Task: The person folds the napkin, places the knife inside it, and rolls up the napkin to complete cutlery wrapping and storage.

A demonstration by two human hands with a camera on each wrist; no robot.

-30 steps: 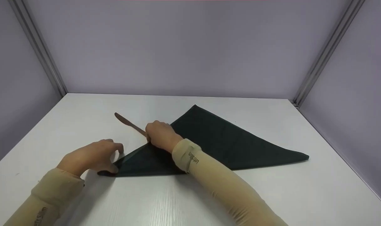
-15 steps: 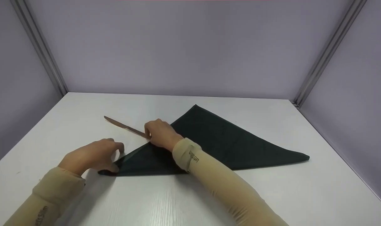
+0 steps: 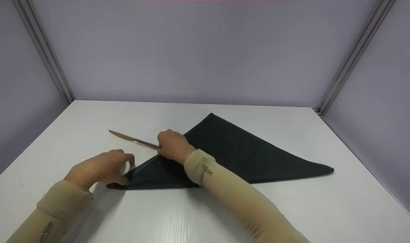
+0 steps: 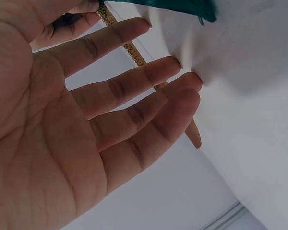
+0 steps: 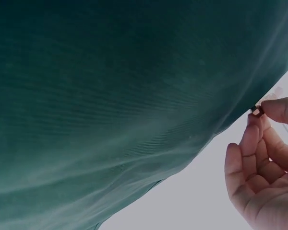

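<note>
— Pinched with the right grip, thumb against fingertip, on the handle end of the knife. Laid the left grip loose, with fingers nearly straight and nothing held.

— Started from the big things?

— Began with the white table: flat, smooth-looking, probably easy to slide on. Then took in the dark green napkin, folded into a wide triangle. Found it lying flat near the middle of the table, long edge toward the body and peak pointing away.

— Placed the left grip where?

— Set its fingertips on the table just beside the napkin's left corner, thumb side touching that corner. Judged it wise to press there firmly, so as not to let the cloth creep.

— Found the knife where?

— Saw it at the napkin's left slanting edge, handle at the cloth and blade stretched leftward over bare table, apart from the left grip. Could not tell whether it lay on the table or hung just above.

— Judged the handling how?

— Thought it best to hold the pinch low and steady, close to the cloth's edge. Reckoned on moving the blade flat and slow, never tip-down, to avoid snagging the fold. Would have watched the corner under the thumb too, since a thin fold probably lifts easily.
</note>
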